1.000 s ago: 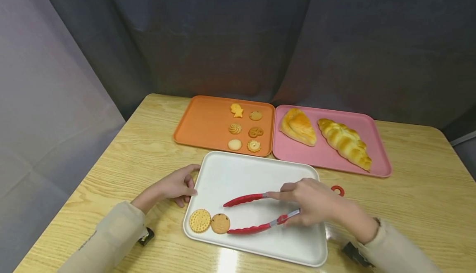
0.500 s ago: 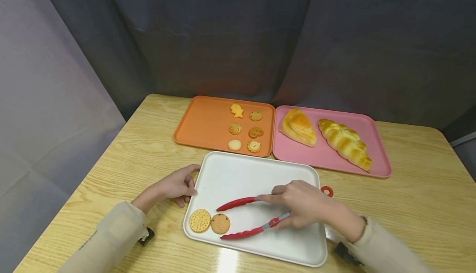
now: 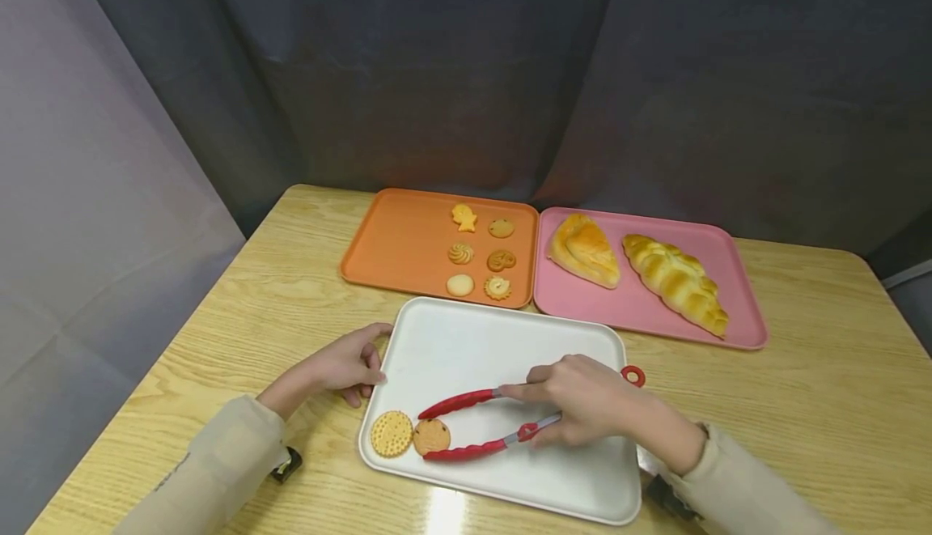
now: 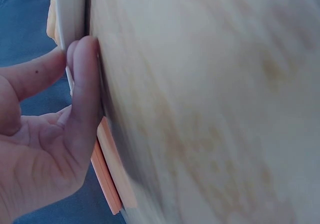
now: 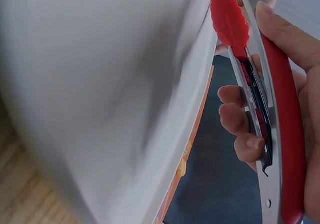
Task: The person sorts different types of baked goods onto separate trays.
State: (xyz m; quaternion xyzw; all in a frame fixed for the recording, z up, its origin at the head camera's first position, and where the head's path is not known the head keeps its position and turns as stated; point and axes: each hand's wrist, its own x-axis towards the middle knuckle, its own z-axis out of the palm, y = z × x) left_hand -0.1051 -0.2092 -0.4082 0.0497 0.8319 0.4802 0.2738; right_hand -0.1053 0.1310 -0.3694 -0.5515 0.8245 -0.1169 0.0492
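Observation:
My left hand (image 3: 348, 363) pinches the left rim of the white tray (image 3: 502, 341); in the left wrist view its thumb and fingers (image 4: 84, 91) meet at that rim. Red-tipped tongs (image 3: 466, 452) are gripped in my right hand (image 3: 582, 399), fingers wrapped round the handles in the right wrist view. The tongs' two red tips stand apart on either side of a round chocolate chip cookie (image 3: 432, 437) in the tray's near left corner. Whether both tips touch the cookie, I cannot tell. Left of it, beside it, lies a round dotted biscuit (image 3: 391, 434).
Behind the white tray, an orange tray (image 3: 400, 235) bears several small cookies, among them a fish-shaped one (image 3: 463, 217). To its right, a pink tray (image 3: 626, 312) holds a triangular pastry (image 3: 585, 250) and a braided bread (image 3: 675, 284). A dark curtain (image 3: 466, 74) hangs behind the table.
My right hand has moved left with the tongs, bringing their tips from the cookie's right to both sides of it. The tips have drawn closer together. My left hand has stayed put.

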